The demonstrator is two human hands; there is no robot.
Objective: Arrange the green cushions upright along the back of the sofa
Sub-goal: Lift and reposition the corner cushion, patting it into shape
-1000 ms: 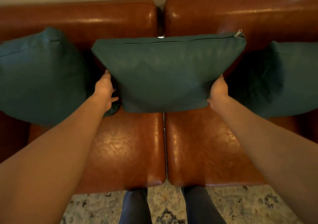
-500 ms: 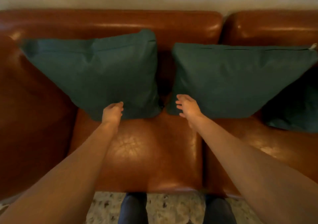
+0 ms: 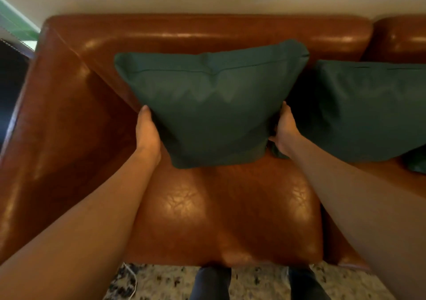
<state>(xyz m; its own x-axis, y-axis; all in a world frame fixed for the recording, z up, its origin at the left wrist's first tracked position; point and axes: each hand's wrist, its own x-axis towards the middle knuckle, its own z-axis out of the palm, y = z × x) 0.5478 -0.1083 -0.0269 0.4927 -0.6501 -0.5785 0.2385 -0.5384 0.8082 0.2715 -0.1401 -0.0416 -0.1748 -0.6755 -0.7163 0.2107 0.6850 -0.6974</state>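
Observation:
A dark green cushion stands upright against the brown leather sofa back, above the left seat. My left hand presses its lower left side and my right hand grips its lower right side. A second green cushion leans upright against the sofa back just to the right, close beside the first. The corner of a third green cushion peeks in at the right edge.
The sofa's left armrest rises beside the held cushion. The brown seat lies in front. A patterned rug and my two dark-trousered legs are at the bottom. A white cable lies on the rug.
My view has swung left to the leftmost cushion. Both hands, which were reaching near its bottom edge, now hold it by its two lower sides, and it stands squarer against the back.

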